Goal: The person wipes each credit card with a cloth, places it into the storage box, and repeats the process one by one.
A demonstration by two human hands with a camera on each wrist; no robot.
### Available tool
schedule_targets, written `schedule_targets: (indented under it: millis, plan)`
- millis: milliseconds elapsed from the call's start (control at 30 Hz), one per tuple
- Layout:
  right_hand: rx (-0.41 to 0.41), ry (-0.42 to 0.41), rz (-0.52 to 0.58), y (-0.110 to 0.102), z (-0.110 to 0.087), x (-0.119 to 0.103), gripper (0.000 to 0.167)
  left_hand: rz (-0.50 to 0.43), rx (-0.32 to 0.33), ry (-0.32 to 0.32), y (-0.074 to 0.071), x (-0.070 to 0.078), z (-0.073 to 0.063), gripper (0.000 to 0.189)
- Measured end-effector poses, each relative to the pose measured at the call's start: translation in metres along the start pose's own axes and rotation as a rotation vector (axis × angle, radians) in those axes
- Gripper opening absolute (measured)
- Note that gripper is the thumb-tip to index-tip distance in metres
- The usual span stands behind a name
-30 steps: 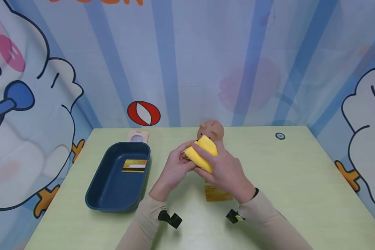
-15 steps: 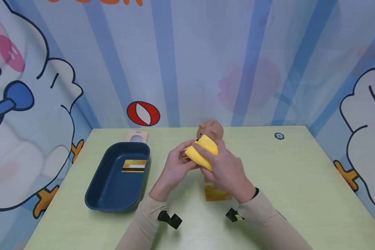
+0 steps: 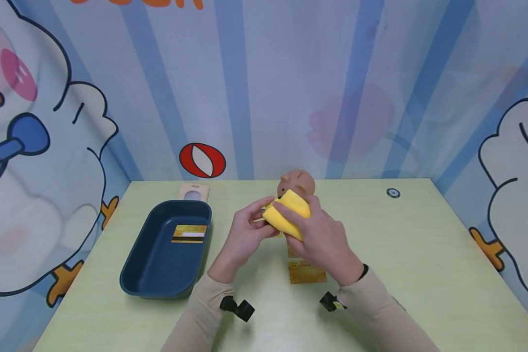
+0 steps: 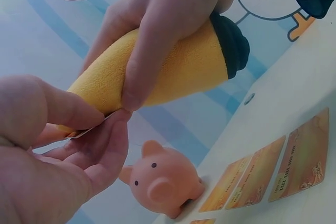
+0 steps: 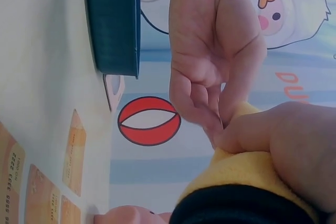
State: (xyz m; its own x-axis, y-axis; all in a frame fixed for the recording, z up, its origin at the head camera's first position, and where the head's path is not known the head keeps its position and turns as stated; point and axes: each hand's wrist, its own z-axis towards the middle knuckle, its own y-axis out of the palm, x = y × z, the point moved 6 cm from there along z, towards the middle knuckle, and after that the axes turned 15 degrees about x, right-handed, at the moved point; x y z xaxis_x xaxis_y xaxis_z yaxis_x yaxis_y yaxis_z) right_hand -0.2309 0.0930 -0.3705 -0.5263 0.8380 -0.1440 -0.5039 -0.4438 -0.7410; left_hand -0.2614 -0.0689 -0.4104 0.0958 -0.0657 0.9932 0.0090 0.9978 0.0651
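My right hand (image 3: 323,239) grips a soft, fuzzy yellow cloth bundle (image 3: 296,201), whose dark end (image 4: 231,45) sticks out past the fingers in the left wrist view. Close beside it, my left hand (image 3: 246,237) pinches a thin gold-edged card (image 4: 92,128) between thumb and fingers. The bundle's narrower end overlaps that card, hiding most of it. Both hands are raised over the table, in front of a pink piggy bank (image 3: 297,181). Beneath the right hand lie several gold cards (image 3: 307,274), laid out side by side in the left wrist view.
On the left stands a dark blue tray (image 3: 158,286), with one gold card (image 3: 189,233) inside. A pale pink box (image 3: 195,192) sits behind it. Toward the back right lies a small round chip (image 3: 393,193). A printed cloth backdrop (image 3: 273,88) rises behind the table.
The yellow bundle and right hand have shifted slightly right. The left hand has drawn slightly left, and its fingers show more openly beside the bundle. The tray and piggy bank stay put.
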Motion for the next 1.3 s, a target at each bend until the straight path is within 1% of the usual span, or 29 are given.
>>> schedule_targets:
  millis: [233, 367, 533, 633, 833, 1033, 1300]
  plan:
    - [-0.06, 0.039, 0.001, -0.004, 0.002, 0.004, 0.066, -0.005, 0.017, -0.011, -0.005, 0.006, 0.001, 0.063]
    - [-0.081, 0.031, 0.019, -0.006, 0.003, 0.007, 0.066, 0.011, 0.019, -0.002, -0.007, 0.008, 0.001, 0.062]
    - [-0.074, 0.015, 0.023, -0.007, 0.004, 0.011, 0.065, 0.01, 0.033, 0.008, -0.01, 0.012, 0.001, 0.061]
    - [-0.069, 0.02, 0.025, -0.007, 0.005, 0.014, 0.064, 0.001, 0.045, 0.007, -0.012, 0.013, 0.002, 0.062]
    - [-0.085, 0.035, 0.022, -0.007, 0.005, 0.02, 0.062, -0.007, 0.054, -0.002, -0.014, 0.014, 0.002, 0.063]
    - [-0.083, 0.04, -0.007, -0.01, 0.007, 0.026, 0.062, -0.005, 0.07, -0.005, -0.016, 0.016, 0.002, 0.064]
    - [-0.08, 0.053, -0.014, -0.011, 0.008, 0.029, 0.065, -0.008, 0.069, -0.007, -0.018, 0.017, 0.003, 0.065]
